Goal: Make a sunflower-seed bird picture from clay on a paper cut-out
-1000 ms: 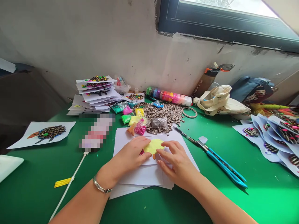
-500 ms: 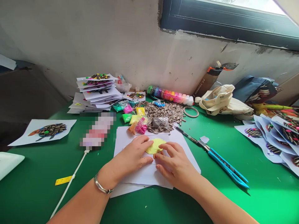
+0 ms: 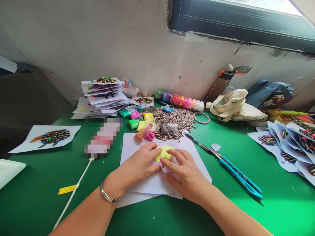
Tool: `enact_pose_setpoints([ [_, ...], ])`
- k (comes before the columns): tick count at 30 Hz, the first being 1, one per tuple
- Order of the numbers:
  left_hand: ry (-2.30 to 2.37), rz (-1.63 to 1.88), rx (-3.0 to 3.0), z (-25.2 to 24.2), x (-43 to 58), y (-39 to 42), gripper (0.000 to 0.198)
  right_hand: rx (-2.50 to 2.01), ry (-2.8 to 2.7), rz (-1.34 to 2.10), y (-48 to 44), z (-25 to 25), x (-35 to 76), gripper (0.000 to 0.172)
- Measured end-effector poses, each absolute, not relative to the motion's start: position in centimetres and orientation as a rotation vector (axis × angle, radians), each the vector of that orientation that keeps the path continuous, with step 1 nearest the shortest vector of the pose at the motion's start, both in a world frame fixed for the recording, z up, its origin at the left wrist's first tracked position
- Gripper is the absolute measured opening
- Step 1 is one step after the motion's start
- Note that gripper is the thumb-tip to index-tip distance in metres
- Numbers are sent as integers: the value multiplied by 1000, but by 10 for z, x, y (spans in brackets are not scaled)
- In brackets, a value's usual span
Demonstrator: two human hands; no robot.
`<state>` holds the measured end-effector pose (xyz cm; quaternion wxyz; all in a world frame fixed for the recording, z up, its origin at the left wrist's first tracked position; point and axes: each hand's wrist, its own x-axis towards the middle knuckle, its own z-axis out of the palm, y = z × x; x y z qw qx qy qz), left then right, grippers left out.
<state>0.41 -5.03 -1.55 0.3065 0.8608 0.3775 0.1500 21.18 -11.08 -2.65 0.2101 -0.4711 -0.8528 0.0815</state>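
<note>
A flat patch of yellow clay lies on the top sheet of a small stack of white paper on the green table. My left hand, with a metal bracelet at the wrist, rests on the paper, its fingers stretched against the clay's left edge. From the other side my right hand presses its fingertips on the clay's lower right edge. Neither hand grips anything.
Behind the paper lie a heap of striped sunflower seeds, small clay bags and a row of clay tubs. Blue scissors lie right. Finished seed pictures are stacked at back left, more at the right. A white cable runs left.
My right fingertips have slid a little left over the clay's lower edge. The left hand has stayed in place.
</note>
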Motion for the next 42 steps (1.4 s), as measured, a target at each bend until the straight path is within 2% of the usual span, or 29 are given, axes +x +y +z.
enact_pose_setpoints([
  [5, 1014, 408, 2295, -15, 4, -51, 35, -1274, -2415, 156, -107, -28, 209, 24],
  [13, 994, 382, 2288, -12, 4, -51, 31, -1279, -2393, 199, -110, -25, 215, 29],
  [22, 997, 336, 2240, -11, 3, -50, 35, -1245, -2481, 125, -109, -26, 211, 23],
  [29, 994, 328, 2228, -8, 4, -51, 29, -1276, -2396, 236, -110, -24, 215, 23],
  [33, 1000, 318, 2253, -10, 4, -51, 31, -1283, -2340, 237, -110, -26, 216, 18],
  [42, 1013, 303, 2246, -9, 4, -51, 33, -1274, -2320, 288, -110, -29, 215, 21],
])
